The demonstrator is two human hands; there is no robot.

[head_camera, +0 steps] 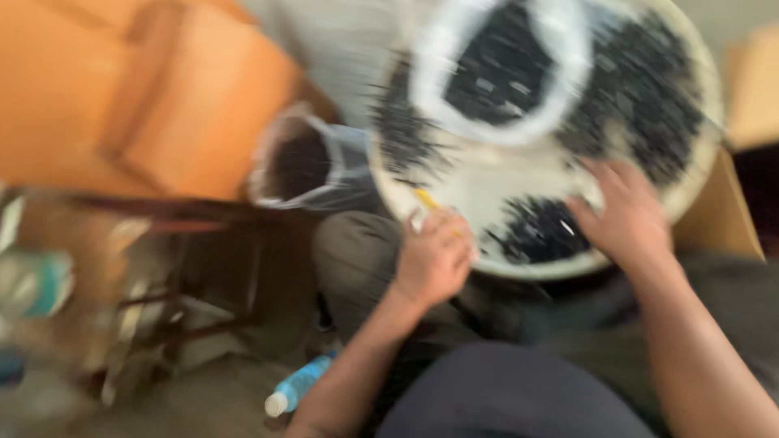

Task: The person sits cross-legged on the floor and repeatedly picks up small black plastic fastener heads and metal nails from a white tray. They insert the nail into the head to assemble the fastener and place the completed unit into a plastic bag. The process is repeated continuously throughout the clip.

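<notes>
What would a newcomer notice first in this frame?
A big round tray of small black pieces fills the upper right, with a clear bag of more pieces lying on it. Both hands work at its near edge: the left hand grips something yellow, the right hand rests on the pieces.

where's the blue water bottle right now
In the head view, the blue bottle lies on the floor at lower left, just outside the person's left forearm, below the left hand at the round tray.
</notes>
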